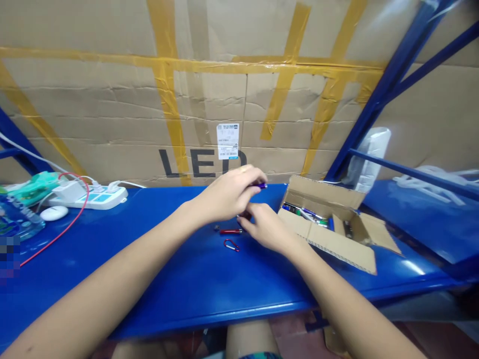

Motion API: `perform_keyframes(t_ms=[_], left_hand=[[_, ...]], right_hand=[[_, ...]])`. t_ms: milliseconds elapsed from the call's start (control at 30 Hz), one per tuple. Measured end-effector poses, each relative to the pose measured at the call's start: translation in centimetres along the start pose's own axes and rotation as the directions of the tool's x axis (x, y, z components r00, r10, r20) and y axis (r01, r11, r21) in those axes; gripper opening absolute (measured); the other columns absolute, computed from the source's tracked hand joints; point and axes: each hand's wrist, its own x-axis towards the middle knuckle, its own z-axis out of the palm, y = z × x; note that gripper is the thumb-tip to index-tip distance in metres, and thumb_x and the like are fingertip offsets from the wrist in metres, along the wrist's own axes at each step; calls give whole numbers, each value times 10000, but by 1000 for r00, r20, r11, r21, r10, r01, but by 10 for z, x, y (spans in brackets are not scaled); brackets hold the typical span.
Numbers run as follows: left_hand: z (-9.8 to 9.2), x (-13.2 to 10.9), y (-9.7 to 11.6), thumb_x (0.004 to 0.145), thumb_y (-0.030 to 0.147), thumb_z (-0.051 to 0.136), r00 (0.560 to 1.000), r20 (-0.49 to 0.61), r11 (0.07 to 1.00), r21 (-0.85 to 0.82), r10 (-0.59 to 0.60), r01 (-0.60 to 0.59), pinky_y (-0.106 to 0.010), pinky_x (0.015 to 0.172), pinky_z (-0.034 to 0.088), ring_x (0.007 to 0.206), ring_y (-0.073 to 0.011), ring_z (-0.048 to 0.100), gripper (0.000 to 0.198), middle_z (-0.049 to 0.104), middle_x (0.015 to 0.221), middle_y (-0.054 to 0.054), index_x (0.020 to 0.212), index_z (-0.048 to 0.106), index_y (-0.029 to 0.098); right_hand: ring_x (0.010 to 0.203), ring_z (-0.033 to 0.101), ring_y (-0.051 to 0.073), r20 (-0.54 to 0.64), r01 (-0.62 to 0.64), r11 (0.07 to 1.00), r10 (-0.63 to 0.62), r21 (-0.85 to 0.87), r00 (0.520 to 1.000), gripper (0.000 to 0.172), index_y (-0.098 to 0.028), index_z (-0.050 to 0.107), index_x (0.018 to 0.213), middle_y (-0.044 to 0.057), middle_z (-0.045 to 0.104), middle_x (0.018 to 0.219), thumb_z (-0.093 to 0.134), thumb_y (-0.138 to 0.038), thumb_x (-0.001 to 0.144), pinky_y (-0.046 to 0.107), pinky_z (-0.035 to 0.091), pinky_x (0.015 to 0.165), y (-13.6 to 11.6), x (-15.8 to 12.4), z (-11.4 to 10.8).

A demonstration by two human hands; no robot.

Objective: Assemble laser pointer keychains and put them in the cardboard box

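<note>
My left hand (pixel 234 192) is closed around a small purple cylinder (pixel 262 186), whose end sticks out past the fingers. Just below it, my right hand (pixel 264 224) is pinched, with a small dark piece (pixel 244 219) at its fingertips, too hidden to name. On the blue shelf under the hands lies a slim red metal tube (pixel 230 231). A tiny dark part (pixel 217 228) sits at its left. Nearer the front is a red carabiner (pixel 231 245) lying flat.
An open cardboard box (pixel 325 229) with several pen-like items stands at the right. A white power strip (pixel 101 197), a white mouse-shaped object (pixel 54 213) and a red cable (pixel 84 199) are at the left. A large taped carton (pixel 202 109) forms the back, beside blue rack posts (pixel 374 104).
</note>
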Motion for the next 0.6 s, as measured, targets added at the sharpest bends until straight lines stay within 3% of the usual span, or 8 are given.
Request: perform_keyframes(t_ms=[100, 167, 267, 333, 467, 600], left_hand=[[13, 45, 20, 950, 122, 462, 995, 25, 995, 18, 98, -98, -354, 914, 483, 1020, -194, 613, 194, 659, 1083, -79, 1071, 608, 168], [31, 71, 30, 966, 156, 464, 989, 72, 990, 41, 130, -133, -370, 905, 491, 1020, -206, 626, 190, 665, 1087, -88, 1062, 628, 165], [69, 98, 37, 969, 151, 458, 972, 166, 972, 139, 165, -189, -371, 835, 505, 980, -220, 645, 205, 671, 1064, -108, 1036, 652, 151], [96, 107, 39, 938, 117, 502, 947, 271, 951, 204, 173, -232, -350, 766, 505, 963, -230, 660, 177, 686, 1022, -116, 993, 668, 141], [131, 110, 38, 882, 18, 497, 909, 381, 887, 343, 169, -308, -349, 729, 495, 935, -244, 684, 230, 713, 927, -138, 922, 702, 114], [136, 103, 32, 853, 48, 543, 915, 353, 832, 433, 197, -346, -444, 845, 472, 990, -298, 658, 193, 730, 899, -146, 894, 719, 116]], right_hand=[[775, 642, 195, -99, -45, 996, 53, 83, 994, 89, -194, 605, 882, 59, 721, 851, 526, -215, 919, 293, 444, 699, 4, -47, -34], [711, 649, 198, -158, -138, 979, 161, 147, 974, 115, -219, 619, 912, 43, 723, 793, 523, -280, 922, 298, 471, 647, 21, -78, -63], [735, 678, 235, -347, -323, 942, 335, 94, 876, 128, -218, 666, 886, 74, 744, 822, 586, -315, 863, 335, 508, 671, 67, -107, -103], [726, 681, 245, -386, -440, 898, 407, 3, 828, 130, -209, 689, 847, 79, 746, 805, 582, -282, 842, 343, 502, 660, 101, -112, -122], [784, 685, 239, -282, -471, 868, 417, -159, 864, 198, -186, 735, 878, 89, 759, 872, 559, -275, 853, 324, 495, 670, 144, -102, -134], [765, 678, 205, -209, -400, 890, 357, -220, 910, 202, -190, 759, 853, 77, 765, 875, 565, -248, 845, 286, 487, 674, 162, -94, -127]])
